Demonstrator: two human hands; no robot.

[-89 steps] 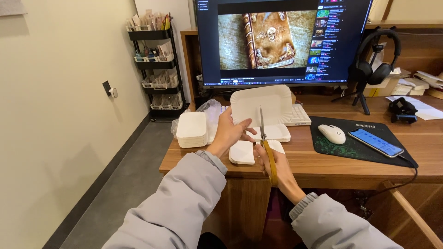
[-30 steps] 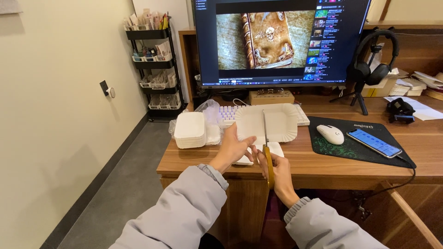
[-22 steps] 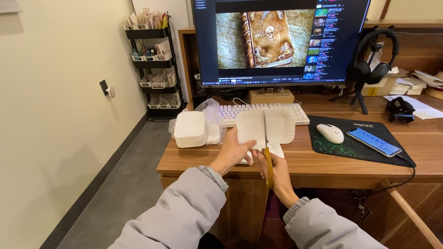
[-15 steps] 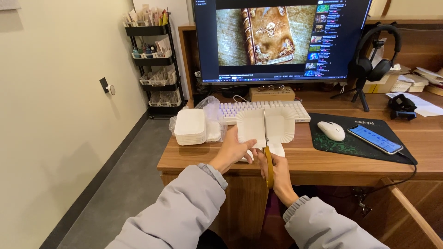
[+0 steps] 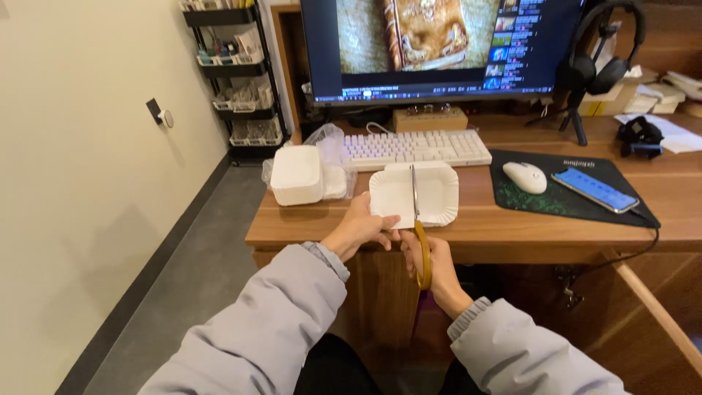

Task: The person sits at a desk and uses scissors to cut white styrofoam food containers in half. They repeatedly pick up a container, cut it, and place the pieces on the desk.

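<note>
Your left hand [image 5: 360, 228] pinches the near left edge of the white paper tray [image 5: 414, 194], now lowered to just above the worktop [image 5: 512, 219] (it stood higher a moment ago). Your right hand [image 5: 431, 257] is closed on yellow-handled scissors [image 5: 418, 219], blades across its middle; how far they have cut is unclear.

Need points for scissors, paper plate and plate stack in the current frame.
scissors [image 5: 422, 249], head view, on the yellow handle in the right hand.
paper plate [image 5: 435, 194], head view, on the plate's flat middle, right of the blades.
plate stack [image 5: 296, 174], head view, on the top plate of the stack.
</note>
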